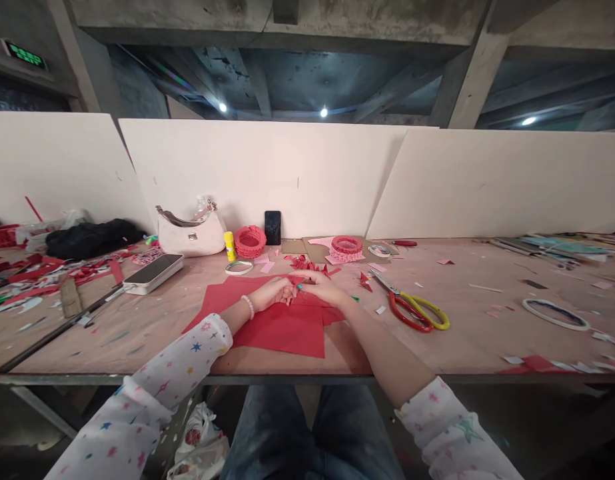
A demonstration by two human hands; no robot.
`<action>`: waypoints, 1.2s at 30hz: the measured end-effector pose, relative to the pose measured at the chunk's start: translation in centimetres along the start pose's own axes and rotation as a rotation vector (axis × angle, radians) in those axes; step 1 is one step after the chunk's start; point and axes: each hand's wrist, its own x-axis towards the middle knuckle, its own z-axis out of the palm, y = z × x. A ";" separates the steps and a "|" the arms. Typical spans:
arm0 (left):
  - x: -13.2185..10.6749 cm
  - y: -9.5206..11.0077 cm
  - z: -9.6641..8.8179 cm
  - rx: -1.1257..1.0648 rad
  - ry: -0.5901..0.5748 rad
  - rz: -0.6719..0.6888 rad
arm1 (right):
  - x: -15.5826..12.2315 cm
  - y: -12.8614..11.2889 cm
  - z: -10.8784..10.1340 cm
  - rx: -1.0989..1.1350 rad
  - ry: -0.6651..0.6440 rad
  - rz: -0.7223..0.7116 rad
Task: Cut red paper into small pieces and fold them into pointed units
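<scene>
Red paper sheets [287,333] lie overlapped at the table's front, under both of my hands. My left hand [273,293], with a pink bead bracelet at the wrist, has its fingers curled in. My right hand [321,287] meets it from the other side, fingers bent and closed together. Red shows between the fingertips, but against the red sheets I cannot make out what they hold. A small teal spot sits at the right fingers. Just beyond lies a heap of folded red paper pieces [307,265]. Scissors [417,312] with red and yellow handles rest open to the right.
Behind the sheets stand a yellow glue stick [230,246], two coiled red-pink paper rings [250,241], a dark phone [272,228] and a pale handbag [191,235]. A white device [154,273] lies left. White tape rolls [556,314] and paper scraps are scattered about.
</scene>
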 end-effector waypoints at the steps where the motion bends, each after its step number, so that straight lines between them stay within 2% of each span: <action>1: 0.0 0.0 0.0 -0.004 -0.004 -0.014 | 0.0 0.1 0.0 -0.018 -0.005 -0.004; 6: 0.0 0.1 0.2 0.031 0.044 0.011 | 0.2 0.5 -0.1 -0.108 0.005 -0.001; 10: 0.0 0.6 0.3 0.220 0.210 0.117 | 0.1 0.3 -0.2 -0.093 0.059 0.035; 13: 0.0 1.2 0.2 0.386 0.329 0.221 | 0.1 0.2 -0.3 -0.046 0.043 0.082; 16: 0.1 1.6 0.0 0.531 0.401 0.322 | 0.0 0.1 -0.2 -0.009 0.018 0.115; 18: 0.1 1.6 0.0 0.591 0.385 0.372 | 0.0 0.1 -0.1 0.005 -0.005 0.128; 22: 0.0 1.3 0.0 0.620 0.153 0.373 | 0.0 0.2 0.1 0.039 -0.066 0.145; 24: 0.1 1.0 -0.1 0.609 0.101 0.345 | 0.0 0.3 0.2 0.049 -0.065 0.152; 33: 0.0 0.7 0.0 0.618 0.154 0.342 | -0.2 -0.1 0.2 0.029 -0.052 0.170; 36: -0.3 0.9 0.3 0.693 0.168 0.369 | 0.0 0.1 0.2 0.055 -0.043 0.159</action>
